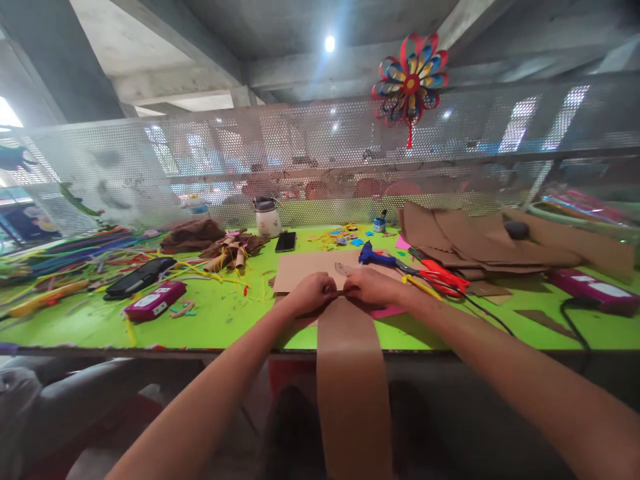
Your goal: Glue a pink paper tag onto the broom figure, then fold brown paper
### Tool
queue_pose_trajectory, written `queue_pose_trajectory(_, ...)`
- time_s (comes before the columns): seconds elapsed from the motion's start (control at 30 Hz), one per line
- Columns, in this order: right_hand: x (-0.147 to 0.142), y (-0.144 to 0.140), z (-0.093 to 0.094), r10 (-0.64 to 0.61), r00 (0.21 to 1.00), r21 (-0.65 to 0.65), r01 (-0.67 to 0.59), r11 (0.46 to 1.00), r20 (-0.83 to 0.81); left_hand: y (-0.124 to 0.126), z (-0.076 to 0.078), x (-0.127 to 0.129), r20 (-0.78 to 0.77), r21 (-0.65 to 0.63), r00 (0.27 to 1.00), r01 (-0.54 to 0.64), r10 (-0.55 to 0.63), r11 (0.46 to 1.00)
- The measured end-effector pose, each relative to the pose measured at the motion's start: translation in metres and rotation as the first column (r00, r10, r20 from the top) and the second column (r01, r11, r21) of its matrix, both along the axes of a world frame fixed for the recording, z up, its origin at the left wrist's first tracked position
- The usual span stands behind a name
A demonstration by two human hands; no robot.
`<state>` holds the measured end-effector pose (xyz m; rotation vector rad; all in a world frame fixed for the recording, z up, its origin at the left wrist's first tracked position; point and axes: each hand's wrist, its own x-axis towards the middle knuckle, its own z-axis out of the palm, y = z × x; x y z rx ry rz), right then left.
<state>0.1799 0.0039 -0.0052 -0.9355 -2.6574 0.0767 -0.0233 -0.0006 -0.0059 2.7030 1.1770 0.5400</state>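
A long strip of brown paper point(353, 373) runs from the table down over its front edge toward me. My left hand point(316, 293) and my right hand point(367, 285) pinch its far end, which looks rolled or folded into a narrow dark edge between them. Both hands are closed, fingers curled close together. Under and beyond them lies a flat piece of tan cardboard point(295, 268). To the right of my right hand rests a blue glue gun point(375, 257), and red-handled scissors point(445, 277) lie farther right. Some pink paper point(387, 311) shows beneath my right wrist.
Brown paper sheets point(465, 240) are heaped at the right, near a purple box point(595, 290) with a cable. Leftward lie another purple box point(156, 301), a black case point(140, 277) and coloured stems point(75, 257). A phone point(285, 242) and a white jar point(269, 217) stand farther back.
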Motion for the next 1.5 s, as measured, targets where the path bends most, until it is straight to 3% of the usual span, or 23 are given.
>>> queue_pose_trajectory(0.23,-0.003,-0.001,-0.004,0.062,0.998,0.115,-0.063,0.991,0.007,0.003,-0.007,-0.002,0.029,0.035,0.999,0.034,-0.035,0.999)
queue_pose_trajectory(0.6,0.005,-0.008,0.001,0.051,0.998,0.094,-0.055,0.994,0.043,-0.005,0.002,-0.01,0.056,-0.085,0.998,0.007,-0.002,0.996)
queue_pose_trajectory(0.87,0.013,-0.012,0.0,0.074,0.997,0.047,-0.075,0.996,0.037,-0.02,0.009,-0.013,0.021,-0.055,0.998,0.063,-0.062,0.997)
queue_pose_trajectory(1.03,0.009,-0.024,0.004,-0.001,0.995,0.13,-0.013,0.991,0.105,-0.034,0.012,-0.01,-0.051,0.063,0.995,0.084,-0.081,0.995)
queue_pose_trajectory(1.27,0.0,-0.039,-0.001,-0.174,0.959,0.303,0.101,0.948,0.224,-0.031,0.008,-0.007,-0.175,0.178,0.983,0.079,-0.048,0.981)
queue_pose_trajectory(1.5,-0.002,-0.037,-0.007,-0.188,0.967,0.324,0.126,0.938,0.17,-0.024,0.018,-0.01,0.024,0.006,0.996,-0.085,0.085,0.996)
